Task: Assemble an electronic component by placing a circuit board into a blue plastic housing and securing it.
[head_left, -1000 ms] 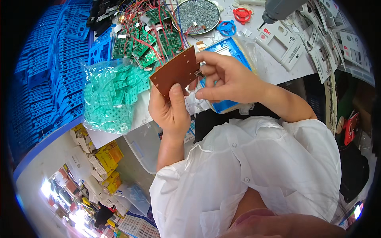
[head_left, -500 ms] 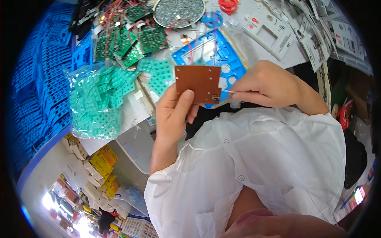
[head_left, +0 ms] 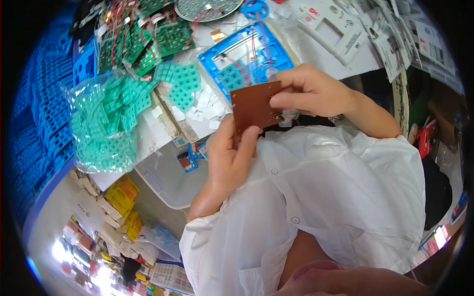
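Observation:
A brown circuit board point(head_left: 253, 109) is held up in front of my chest, tilted, its plain brown face showing. My left hand point(head_left: 229, 155) grips its lower left edge, thumb in front. My right hand point(head_left: 313, 91) pinches the board's right side between thumb and fingers. Just beyond the board lies a blue plastic housing point(head_left: 213, 68) on the table, with reddish wires and a green rubber keypad point(head_left: 231, 77) in it. More green keypads point(head_left: 183, 81) lie loose to its left, beside small white squares point(head_left: 212, 106).
A clear bag of green keypads point(head_left: 106, 128) sits at the table's left edge. Wired green circuit boards point(head_left: 170, 37) and a round tray point(head_left: 205, 18) stand behind. White plastic panels point(head_left: 331, 32) lie at the right. Stacked blue housings point(head_left: 42, 108) fill the far left. Below is a clear bin point(head_left: 168, 185).
My right hand has moved from beside the board, where it held something thin and whitish, onto the board's right side. The board has tilted and shifted slightly right and down.

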A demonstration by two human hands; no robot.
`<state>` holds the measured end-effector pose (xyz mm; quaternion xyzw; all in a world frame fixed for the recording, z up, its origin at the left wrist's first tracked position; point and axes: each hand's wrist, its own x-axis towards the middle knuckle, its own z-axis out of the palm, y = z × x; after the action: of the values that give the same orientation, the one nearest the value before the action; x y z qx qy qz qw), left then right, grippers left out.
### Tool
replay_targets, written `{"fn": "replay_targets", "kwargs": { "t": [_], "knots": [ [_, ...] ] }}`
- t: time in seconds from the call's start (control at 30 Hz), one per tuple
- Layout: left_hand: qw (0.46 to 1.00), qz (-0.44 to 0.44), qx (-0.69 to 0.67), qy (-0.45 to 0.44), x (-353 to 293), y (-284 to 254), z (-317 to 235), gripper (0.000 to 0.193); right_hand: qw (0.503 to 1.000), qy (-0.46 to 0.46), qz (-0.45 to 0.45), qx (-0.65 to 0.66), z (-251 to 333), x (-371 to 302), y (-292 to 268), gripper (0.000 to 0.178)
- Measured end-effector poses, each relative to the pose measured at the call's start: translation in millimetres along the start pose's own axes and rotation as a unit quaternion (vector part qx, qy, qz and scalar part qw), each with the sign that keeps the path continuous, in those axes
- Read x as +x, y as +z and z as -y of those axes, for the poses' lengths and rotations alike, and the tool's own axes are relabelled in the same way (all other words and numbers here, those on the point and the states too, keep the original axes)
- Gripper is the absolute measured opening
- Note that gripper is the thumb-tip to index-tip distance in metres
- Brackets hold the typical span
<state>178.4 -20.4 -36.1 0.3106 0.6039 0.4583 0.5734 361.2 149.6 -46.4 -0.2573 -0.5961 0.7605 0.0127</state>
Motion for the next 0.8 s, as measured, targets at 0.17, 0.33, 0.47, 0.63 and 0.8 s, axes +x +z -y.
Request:
{"fn": "replay_targets", "kwargs": {
  "t": [0.17,0.33,0.47,0.63,0.8],
  "knots": [
    [0.985,0.096,-0.077,-0.121,-13,-17,4,0.067,0.997,-0.038,-0.032,-0.059,-1,17,-9,0.03],
    [0.956,0.106,-0.232,-0.148,-7,-21,12,0.07,0.986,0.011,-0.089,-0.14,6,37,-12,0.026],
    [0.952,0.133,-0.236,-0.141,-6,-21,17,0.072,0.969,0.031,-0.058,-0.239,9,47,-21,0.025],
    [0.967,0.158,-0.172,-0.1,-8,-18,20,0.077,0.963,0.029,-0.079,-0.257,10,56,-19,0.019],
    [0.979,0.19,0.07,0.026,-12,-20,10,0.071,0.956,0.012,-0.085,-0.28,11,62,-16,0.023]
  ]
}}
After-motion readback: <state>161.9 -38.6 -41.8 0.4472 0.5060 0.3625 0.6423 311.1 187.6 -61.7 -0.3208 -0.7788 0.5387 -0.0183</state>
